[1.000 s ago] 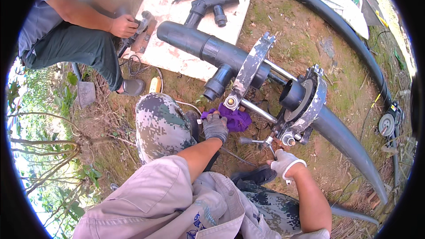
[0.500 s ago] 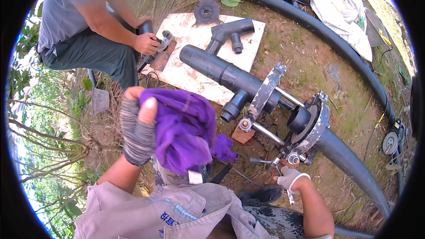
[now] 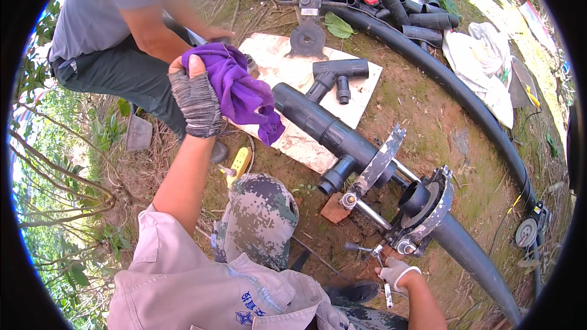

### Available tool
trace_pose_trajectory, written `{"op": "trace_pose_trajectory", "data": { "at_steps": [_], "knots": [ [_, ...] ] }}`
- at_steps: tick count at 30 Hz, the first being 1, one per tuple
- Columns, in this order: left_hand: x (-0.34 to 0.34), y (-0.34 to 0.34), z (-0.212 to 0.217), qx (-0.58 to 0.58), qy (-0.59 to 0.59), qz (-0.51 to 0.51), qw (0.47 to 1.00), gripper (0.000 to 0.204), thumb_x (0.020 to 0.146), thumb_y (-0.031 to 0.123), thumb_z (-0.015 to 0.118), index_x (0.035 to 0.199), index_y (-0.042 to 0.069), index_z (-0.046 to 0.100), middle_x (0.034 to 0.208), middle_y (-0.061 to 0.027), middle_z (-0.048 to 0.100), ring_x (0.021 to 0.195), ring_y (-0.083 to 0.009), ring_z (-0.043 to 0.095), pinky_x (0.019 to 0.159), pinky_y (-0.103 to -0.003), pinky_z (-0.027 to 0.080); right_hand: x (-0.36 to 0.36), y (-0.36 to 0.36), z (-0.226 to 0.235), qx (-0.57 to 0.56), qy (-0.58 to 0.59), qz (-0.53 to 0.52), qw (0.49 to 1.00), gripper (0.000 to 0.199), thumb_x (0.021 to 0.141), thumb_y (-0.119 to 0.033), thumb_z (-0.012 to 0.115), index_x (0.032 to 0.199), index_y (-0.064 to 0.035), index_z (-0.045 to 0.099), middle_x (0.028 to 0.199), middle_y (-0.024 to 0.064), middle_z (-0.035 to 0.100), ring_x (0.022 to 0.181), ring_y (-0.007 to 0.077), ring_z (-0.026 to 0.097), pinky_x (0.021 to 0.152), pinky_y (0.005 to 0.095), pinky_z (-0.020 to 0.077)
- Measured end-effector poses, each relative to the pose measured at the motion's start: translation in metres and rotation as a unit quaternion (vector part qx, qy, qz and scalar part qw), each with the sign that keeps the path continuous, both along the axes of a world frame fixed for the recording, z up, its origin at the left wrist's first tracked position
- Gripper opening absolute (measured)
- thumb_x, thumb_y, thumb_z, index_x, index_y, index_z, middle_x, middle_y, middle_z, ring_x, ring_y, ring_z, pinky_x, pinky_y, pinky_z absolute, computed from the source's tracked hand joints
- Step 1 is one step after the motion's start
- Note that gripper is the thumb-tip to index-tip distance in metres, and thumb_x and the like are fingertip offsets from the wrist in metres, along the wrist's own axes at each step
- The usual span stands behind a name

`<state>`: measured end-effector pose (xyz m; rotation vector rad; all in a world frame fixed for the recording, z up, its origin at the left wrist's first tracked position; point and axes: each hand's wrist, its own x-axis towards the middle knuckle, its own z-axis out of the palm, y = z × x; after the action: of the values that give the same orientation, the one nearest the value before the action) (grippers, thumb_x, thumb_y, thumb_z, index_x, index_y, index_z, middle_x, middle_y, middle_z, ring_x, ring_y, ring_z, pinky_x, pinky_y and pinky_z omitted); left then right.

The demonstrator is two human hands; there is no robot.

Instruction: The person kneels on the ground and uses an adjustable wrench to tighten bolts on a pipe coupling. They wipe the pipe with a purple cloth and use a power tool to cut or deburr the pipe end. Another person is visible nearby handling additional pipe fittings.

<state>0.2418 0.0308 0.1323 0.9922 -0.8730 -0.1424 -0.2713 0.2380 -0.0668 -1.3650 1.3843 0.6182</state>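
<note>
My left hand (image 3: pixel 194 102), in a grey striped knit glove with bare fingertips, is closed on a crumpled purple cloth (image 3: pixel 239 85). The cloth is raised over the near-left side of a pale board. My right hand (image 3: pixel 398 272), in a white glove, grips a metal handle (image 3: pixel 388 296) at the near side of a pipe clamping frame (image 3: pixel 373 168). One clamp of the frame goes round a black branched pipe (image 3: pixel 333 137). The other surrounds a long black pipe (image 3: pixel 474 256), whose end (image 3: pixel 414 198) faces the branched pipe across a gap.
A co-worker (image 3: pixel 122 43) crouches at the far left, hands partly hidden by the cloth. Black fittings lie on the board (image 3: pixel 361 101) and in a heap (image 3: pixel 397 9) behind it. A thick black pipe (image 3: pixel 489 88) curves along the right. A yellow power strip (image 3: pixel 240 162) lies near my knee.
My left hand has lifted the purple cloth farther away from my body, toward the co-worker. My right hand stays on the metal handle. The view has shifted a little.
</note>
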Motion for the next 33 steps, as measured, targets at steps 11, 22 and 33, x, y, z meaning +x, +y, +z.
{"op": "trace_pose_trajectory", "data": {
  "at_steps": [11, 22, 33],
  "knots": [
    [0.050, -0.067, -0.288, 0.332, 0.258, -0.014, 0.907, 0.019, 0.100, 0.023, 0.060, 0.114, 0.010, 0.059, 0.096, -0.0060, 0.064, 0.082, -0.0170, 0.059, 0.074, -0.036, 0.052, -0.013, 0.004, -0.029, -0.014, 0.002, 0.017, 1.000, 0.062, 0.091, -0.053, 0.063, 0.117, 0.0027, 0.061, 0.115, 0.0278, 0.066, 0.114, 0.0404, 0.061, 0.094, 0.0425, 0.0461],
    [0.001, -0.058, -0.265, 0.647, -0.391, -0.298, 0.583, 0.050, 0.091, 0.040, 0.059, 0.121, 0.000, 0.067, 0.120, -0.0229, 0.068, 0.113, -0.0375, 0.064, 0.095, -0.044, 0.051, -0.004, -0.004, -0.025, 0.017, 0.022, 0.079, 0.996, 0.069, 0.090, -0.059, 0.058, 0.121, 0.0025, 0.061, 0.127, 0.0265, 0.061, 0.123, 0.0392, 0.056, 0.100, 0.0430, 0.0427],
    [-0.155, 0.048, 0.010, 0.375, -0.549, -0.593, 0.454, 0.045, 0.097, 0.046, 0.054, 0.099, 0.004, 0.071, 0.093, -0.0195, 0.070, 0.093, -0.0385, 0.067, 0.084, -0.045, 0.052, 0.025, -0.009, 0.041, 0.021, 0.080, 0.173, 0.981, 0.065, 0.092, -0.053, 0.056, 0.123, 0.0040, 0.063, 0.125, 0.0279, 0.064, 0.120, 0.0399, 0.060, 0.101, 0.0434, 0.0462]
  ]
}}
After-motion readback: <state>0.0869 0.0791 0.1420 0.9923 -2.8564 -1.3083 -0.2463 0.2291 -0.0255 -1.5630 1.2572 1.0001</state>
